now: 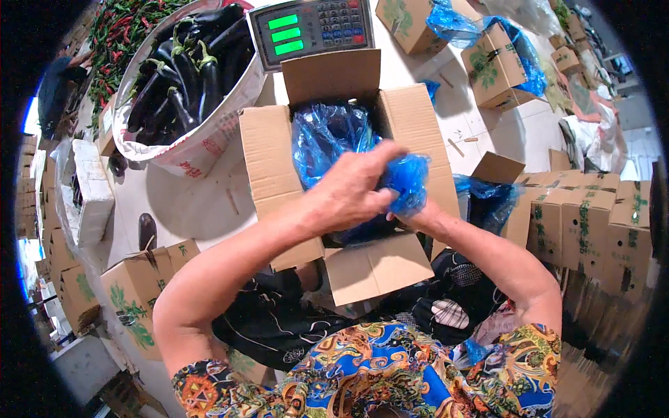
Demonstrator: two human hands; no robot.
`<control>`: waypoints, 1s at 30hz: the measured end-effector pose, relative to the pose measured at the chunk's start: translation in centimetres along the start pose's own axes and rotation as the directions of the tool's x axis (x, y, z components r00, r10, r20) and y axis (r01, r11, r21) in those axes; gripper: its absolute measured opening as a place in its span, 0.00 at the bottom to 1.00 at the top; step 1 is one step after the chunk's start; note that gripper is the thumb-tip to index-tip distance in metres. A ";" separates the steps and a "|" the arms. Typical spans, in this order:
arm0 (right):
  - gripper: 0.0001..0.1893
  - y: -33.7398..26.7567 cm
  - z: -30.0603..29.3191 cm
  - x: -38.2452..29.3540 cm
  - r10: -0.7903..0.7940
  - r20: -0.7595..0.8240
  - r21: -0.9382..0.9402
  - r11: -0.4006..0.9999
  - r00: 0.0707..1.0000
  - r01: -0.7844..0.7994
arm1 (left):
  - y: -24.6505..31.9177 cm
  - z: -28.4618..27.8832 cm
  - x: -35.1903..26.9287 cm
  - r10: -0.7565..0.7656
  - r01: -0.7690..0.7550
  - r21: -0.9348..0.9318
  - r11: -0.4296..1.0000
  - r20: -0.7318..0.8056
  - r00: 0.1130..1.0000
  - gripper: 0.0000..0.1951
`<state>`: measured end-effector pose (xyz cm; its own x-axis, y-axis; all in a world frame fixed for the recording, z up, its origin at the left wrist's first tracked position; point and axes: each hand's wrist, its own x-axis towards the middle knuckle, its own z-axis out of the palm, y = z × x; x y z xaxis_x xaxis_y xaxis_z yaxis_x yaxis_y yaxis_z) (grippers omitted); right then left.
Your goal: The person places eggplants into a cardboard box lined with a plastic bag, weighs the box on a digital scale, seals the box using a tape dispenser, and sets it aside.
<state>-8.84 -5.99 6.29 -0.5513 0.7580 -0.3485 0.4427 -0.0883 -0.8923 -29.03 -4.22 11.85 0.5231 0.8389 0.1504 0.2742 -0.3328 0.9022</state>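
An open cardboard box [420, 123] stands before me, its flaps folded outward. A blue plastic bag [324, 133] lines it, with dark contents showing dimly through the film. The bag's gathered top bunches up at the right side of the box. My right hand [415, 214] grips this bunch from below, its fingers mostly covered by the plastic. Over the bag reaches my left hand [347, 180], thumb and forefinger apart beside the bunch. Blur and overlap hide whether the left fingers hold the film.
Behind the box stands a digital scale display [313, 31] with lit green readouts. A large white sack [183, 162] of eggplants sits at the upper left, near red and green chili peppers [117, 44]. Closed cartons [580, 222] line the right; another carton [138, 298] stands lower left.
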 end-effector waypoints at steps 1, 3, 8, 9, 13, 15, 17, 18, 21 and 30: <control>0.27 -0.2 -0.5 0.0 0.035 0.035 0.044 0.998 0.999 -0.036 | 0.6 -1.7 0.0 -0.135 0.136 -0.017 0.991 0.061 0.989 0.40; 0.27 1.2 -0.9 -0.2 -0.156 0.110 -0.100 0.981 0.982 0.167 | -1.7 -4.3 -0.3 -0.011 -0.011 0.408 0.913 0.051 0.999 0.43; 0.20 0.6 -1.5 -0.2 -0.182 0.212 -0.238 0.943 0.960 0.231 | -5.8 -2.3 -2.1 -0.283 -0.033 0.618 0.786 0.406 0.869 0.17; 0.19 1.5 -2.2 0.0 -0.295 0.245 -0.420 0.827 0.924 0.375 | -5.5 -0.4 -2.0 -0.365 -0.015 0.660 0.751 0.434 0.824 0.11; 0.15 -1.1 -2.9 1.6 -0.061 0.041 -0.341 0.937 0.997 0.071 | -3.3 3.8 -7.4 -0.053 -0.480 0.708 0.518 0.586 0.808 0.02; 0.13 -1.7 -4.0 4.5 0.129 0.041 -0.271 0.956 0.991 -0.113 | -0.1 2.9 -6.2 0.004 -0.612 0.687 0.392 0.664 0.747 0.08; 0.12 0.2 -4.7 7.4 -0.048 0.078 -0.339 0.938 0.996 0.072 | -0.4 2.5 -4.9 0.148 -0.610 0.664 0.433 0.615 0.774 0.07; 0.14 0.8 -4.3 8.8 -0.217 0.144 -0.382 0.888 0.965 0.257 | -1.6 2.6 -4.0 0.003 -0.521 0.662 0.539 0.617 0.787 0.06; 0.15 -5.9 -2.1 12.2 -0.048 0.386 -0.347 0.918 0.921 0.193 | -5.7 0.2 -2.1 0.171 -0.595 0.687 0.416 0.584 0.794 0.10; 0.11 -5.8 -0.7 6.9 -0.368 -0.053 -0.557 0.783 0.928 0.279 | -8.3 -1.3 -1.5 -0.365 0.295 0.628 0.720 -0.019 0.931 0.10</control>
<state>-14.76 0.22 9.29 -0.6374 0.7703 0.0200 0.5865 0.5018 -0.6358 -33.10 -2.15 4.66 0.3713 0.9105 -0.1820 0.8589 -0.2624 0.4399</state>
